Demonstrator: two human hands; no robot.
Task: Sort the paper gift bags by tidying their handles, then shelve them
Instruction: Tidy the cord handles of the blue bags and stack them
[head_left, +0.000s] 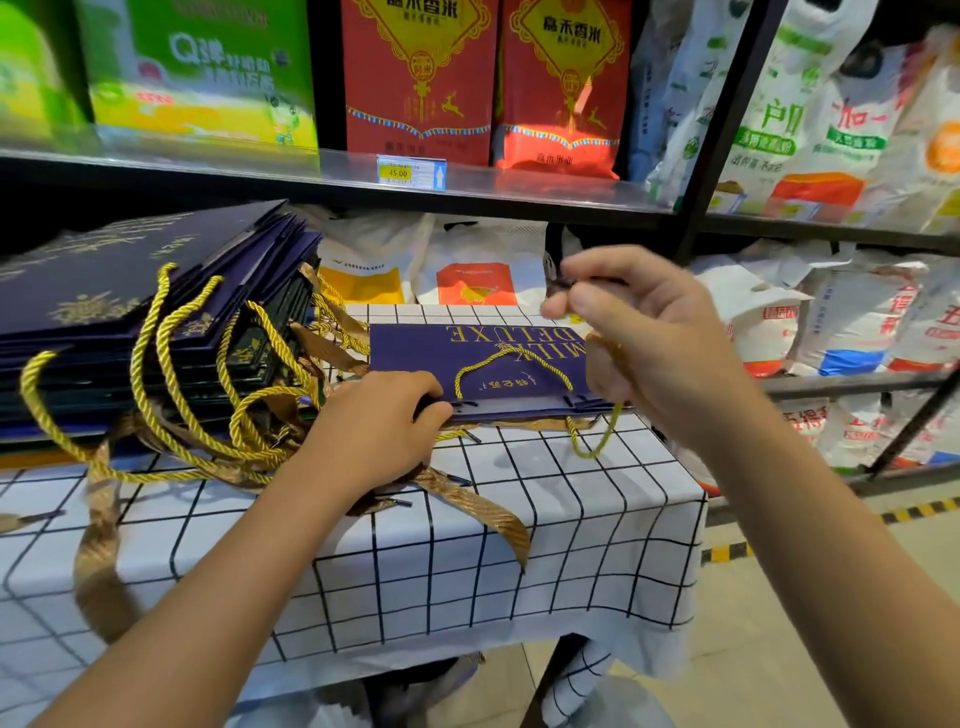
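Head view, left hand (382, 428) pinching flat purple gift bag (475, 366) on checked table (545, 545), right hand (641, 338) raised mid-frame, fingers pinching dark handle cord (563, 283).

- My table (519, 545) wears a white cloth with a black grid.
- A stack of navy gift bags (130, 312) lies at its left edge.
- One navy bag (478, 364) lies flat near the far right corner — gold handles (171, 415) trail between them.
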